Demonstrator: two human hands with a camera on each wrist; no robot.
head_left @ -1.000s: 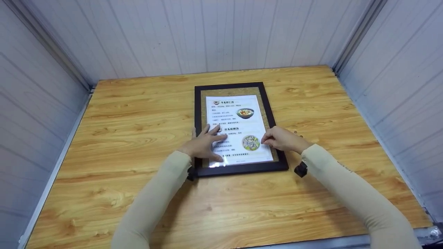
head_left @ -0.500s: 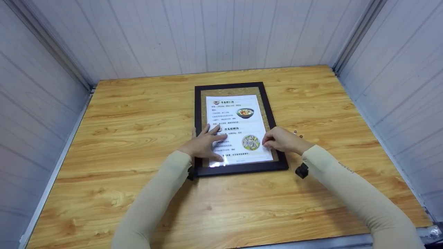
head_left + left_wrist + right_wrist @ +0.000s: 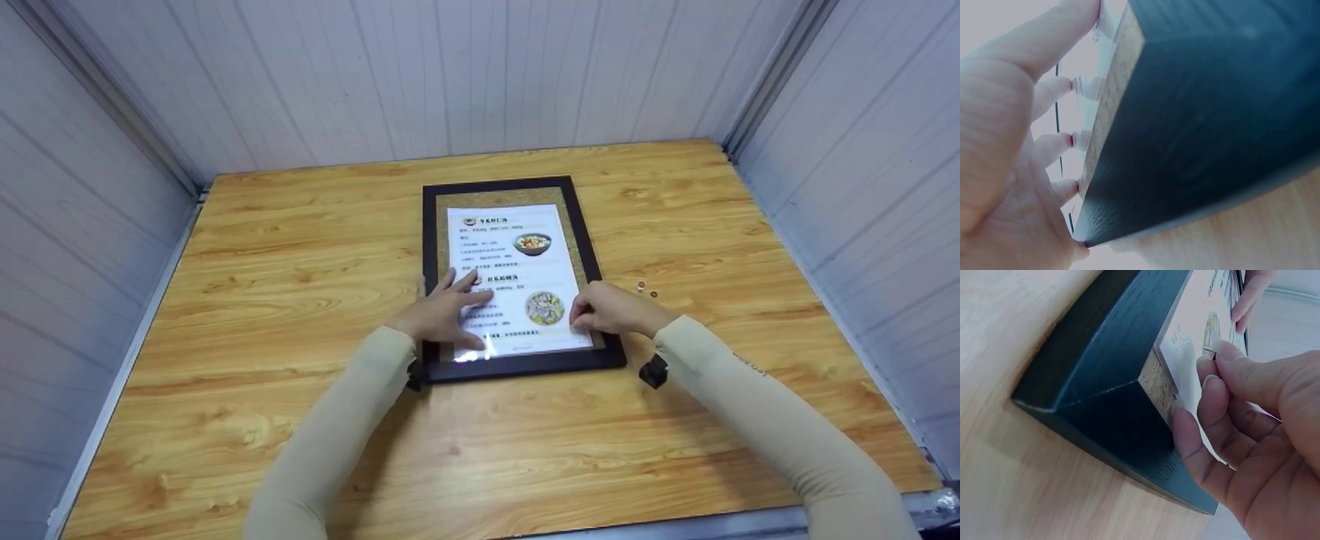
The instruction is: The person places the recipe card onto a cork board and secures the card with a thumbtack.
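A dark-framed cork board (image 3: 433,247) lies flat in the middle of the wooden table (image 3: 262,285), and a printed menu sheet (image 3: 517,277) with two food photos sits on its cork face. The left hand (image 3: 442,315) is spread flat on the sheet's left half, fingers (image 3: 1053,90) straight and fanned, pressing the paper down just inside the frame's left rail. Over on the right, the right hand (image 3: 611,309) rests at the sheet's lower right edge, close to the frame's near right corner (image 3: 1100,391). From the wrist camera its thumb and forefinger are curled together, pinching a small pin (image 3: 1208,352) whose thin metal tip points at the paper. Two more small pins (image 3: 646,289) lie loose on the table, just right of the frame and near that hand.
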